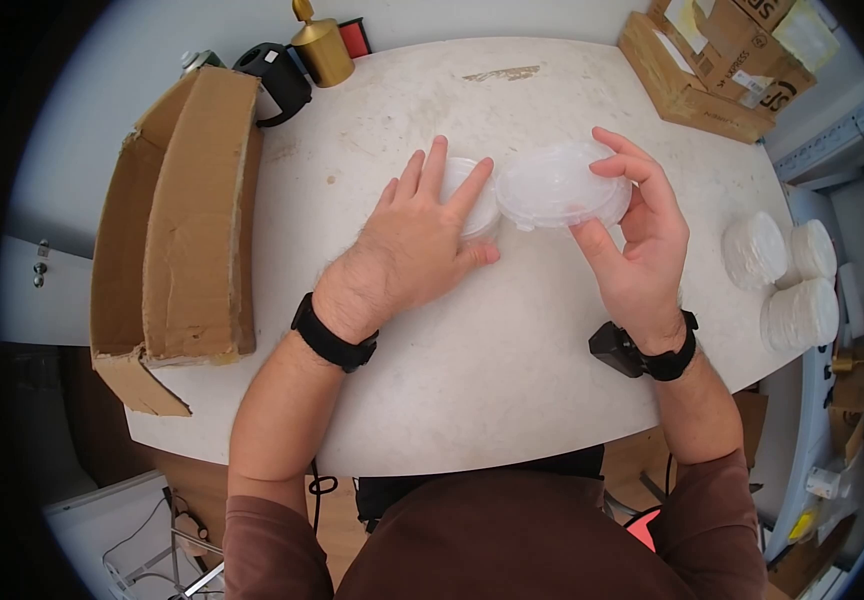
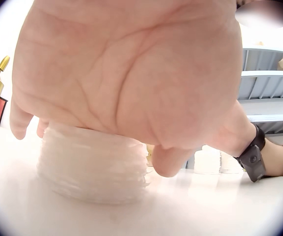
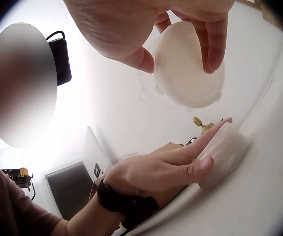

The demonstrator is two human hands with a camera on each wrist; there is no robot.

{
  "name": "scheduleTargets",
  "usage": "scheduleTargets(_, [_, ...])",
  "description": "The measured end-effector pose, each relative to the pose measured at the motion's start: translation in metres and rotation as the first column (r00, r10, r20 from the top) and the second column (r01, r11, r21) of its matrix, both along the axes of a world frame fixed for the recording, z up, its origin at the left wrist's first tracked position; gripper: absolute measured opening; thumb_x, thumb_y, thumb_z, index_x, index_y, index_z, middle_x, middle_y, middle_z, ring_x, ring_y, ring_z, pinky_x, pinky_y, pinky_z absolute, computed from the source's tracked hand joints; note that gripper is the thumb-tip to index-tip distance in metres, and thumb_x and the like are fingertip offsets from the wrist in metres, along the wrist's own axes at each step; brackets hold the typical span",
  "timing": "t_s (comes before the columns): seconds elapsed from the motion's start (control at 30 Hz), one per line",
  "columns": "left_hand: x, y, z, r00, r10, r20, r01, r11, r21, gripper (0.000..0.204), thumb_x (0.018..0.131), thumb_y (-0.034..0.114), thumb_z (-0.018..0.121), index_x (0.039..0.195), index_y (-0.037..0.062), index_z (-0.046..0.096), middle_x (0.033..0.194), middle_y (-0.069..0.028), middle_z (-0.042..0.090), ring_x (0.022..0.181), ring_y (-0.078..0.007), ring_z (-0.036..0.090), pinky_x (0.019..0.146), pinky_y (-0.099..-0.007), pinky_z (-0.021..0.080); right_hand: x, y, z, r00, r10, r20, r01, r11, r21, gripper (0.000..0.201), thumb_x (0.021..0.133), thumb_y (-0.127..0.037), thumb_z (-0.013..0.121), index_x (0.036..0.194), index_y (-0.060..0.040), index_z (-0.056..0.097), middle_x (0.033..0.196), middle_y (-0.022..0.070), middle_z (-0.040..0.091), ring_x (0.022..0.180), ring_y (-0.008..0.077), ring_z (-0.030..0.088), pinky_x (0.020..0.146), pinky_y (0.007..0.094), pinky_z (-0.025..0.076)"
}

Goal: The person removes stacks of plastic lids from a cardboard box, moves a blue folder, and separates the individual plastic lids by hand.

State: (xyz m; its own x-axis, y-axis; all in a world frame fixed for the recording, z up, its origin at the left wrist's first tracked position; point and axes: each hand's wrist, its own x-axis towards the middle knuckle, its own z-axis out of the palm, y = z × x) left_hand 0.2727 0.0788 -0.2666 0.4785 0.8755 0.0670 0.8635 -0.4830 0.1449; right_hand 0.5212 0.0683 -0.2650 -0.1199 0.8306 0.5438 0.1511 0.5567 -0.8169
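A stack of clear plastic lids (image 2: 94,164) stands on the white table, with the left hand (image 1: 407,235) laid flat over its top, fingers spread and straight. In the head view the stack (image 1: 467,200) is partly hidden under that hand. Just to its right, the right hand (image 1: 642,220) pinches several thin translucent lids (image 1: 557,188) between thumb and fingers, held above the table. The right wrist view shows these round lids (image 3: 185,69) hanging from the fingertips, tilted.
An open cardboard box (image 1: 197,220) stands at the left. Behind are a black container (image 1: 274,85) and a gold bottle (image 1: 324,52). Cardboard boxes (image 1: 717,65) fill the back right corner. Several stacks of round lids (image 1: 754,250) stand near the right edge, beside a blue shelf (image 1: 807,420).
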Motion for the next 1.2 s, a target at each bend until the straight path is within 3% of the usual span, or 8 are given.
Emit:
scheduleTargets(0.23, [-0.002,-0.002,0.015,0.999,0.024,-0.026,-0.026,0.996,-0.082,0.117,0.087,0.055,0.086,0.176,0.0161,0.02,0.175,-0.038,0.016,0.163,-0.055,0.019,0.129,-0.0687,0.022,0.0,-0.001,0.002,1.0,0.002,0.014,-0.002,1.0,-0.007,0.045,0.088,0.006,0.076,0.129,-0.0001,0.06,0.157,0.02,0.052,0.129,0.0243,0.064,0.101,0.0378,0.06])
scheduleTargets(0.47, [-0.008,-0.006,0.042,0.995,-0.042,0.088,0.041,0.999,0.014,0.139,0.073,0.061,0.094,0.176,0.0121,0.015,0.178,-0.0342,0.013,0.166,-0.0504,0.013,0.13,-0.0703,0.016,-0.001,-0.001,0.001,1.0,0.03,0.007,-0.03,0.999,-0.02,0.044,0.088,0.004,0.076,0.129,-0.0008,0.061,0.156,0.0197,0.052,0.129,0.0253,0.065,0.1,0.0383,0.06])
scheduleTargets(0.57, [-0.003,-0.008,0.052,0.969,-0.135,0.208,0.117,0.988,0.099,0.136,0.073,0.06,0.095,0.175,0.0105,0.019,0.179,-0.0311,0.016,0.167,-0.0469,0.014,0.131,-0.0669,0.017,-0.001,-0.001,0.001,0.998,0.046,0.037,-0.045,0.999,-0.014,0.045,0.087,0.003,0.077,0.13,-0.0014,0.061,0.156,0.02,0.052,0.128,0.0256,0.065,0.099,0.0383,0.061])
scheduleTargets(0.63, [0.004,-0.008,0.053,0.854,-0.235,0.464,0.222,0.972,0.083,0.115,0.083,0.054,0.091,0.17,0.0076,0.033,0.176,-0.0292,0.028,0.165,-0.045,0.026,0.131,-0.0619,0.025,-0.001,-0.002,0.002,0.994,0.073,0.086,-0.073,0.997,-0.002,0.047,0.086,0.001,0.079,0.13,-0.0018,0.062,0.156,0.0199,0.053,0.128,0.0261,0.066,0.097,0.0385,0.062])
scheduleTargets(0.77, [0.012,-0.008,0.047,0.764,-0.174,0.622,0.267,0.962,-0.06,0.087,0.092,0.044,0.087,0.16,0.0056,0.049,0.164,-0.0249,0.05,0.151,-0.0414,0.05,0.123,-0.0542,0.041,-0.001,-0.001,0.002,0.989,0.109,0.1,-0.113,0.993,0.03,0.047,0.085,0.0,0.08,0.129,-0.0023,0.063,0.155,0.0198,0.055,0.126,0.0273,0.067,0.095,0.0378,0.062])
scheduleTargets(0.83, [0.017,-0.01,0.053,0.725,-0.035,0.688,0.288,0.923,-0.256,0.062,0.096,0.035,0.085,0.145,0.005,0.059,0.144,-0.0163,0.067,0.129,-0.0321,0.065,0.11,-0.0484,0.05,-0.001,-0.002,0.003,0.982,0.119,0.148,-0.125,0.992,0.027,0.046,0.085,-0.001,0.08,0.128,-0.003,0.064,0.154,0.0197,0.056,0.125,0.0285,0.068,0.095,0.0375,0.062])
scheduleTargets(0.93, [0.015,-0.008,0.051,0.764,-0.024,0.645,0.245,0.935,-0.255,0.053,0.094,0.032,0.086,0.133,0.0057,0.061,0.128,-0.0083,0.071,0.117,-0.0241,0.067,0.104,-0.044,0.05,-0.001,-0.002,0.002,0.983,0.119,0.139,-0.124,0.992,0.027,0.046,0.085,-0.002,0.081,0.129,-0.0038,0.065,0.153,0.0199,0.057,0.124,0.0294,0.068,0.095,0.0372,0.063])
scheduleTargets(1.2, [0.005,-0.003,0.061,0.767,-0.038,0.641,0.12,0.989,-0.085,0.055,0.085,0.03,0.091,0.125,0.006,0.061,0.122,-0.0072,0.068,0.119,-0.0242,0.066,0.106,-0.0428,0.049,-0.004,-0.002,0.002,0.99,0.039,0.138,-0.043,0.999,0.028,0.051,0.086,-0.004,0.082,0.134,-0.0041,0.063,0.153,0.0196,0.058,0.127,0.03,0.067,0.093,0.0375,0.063])
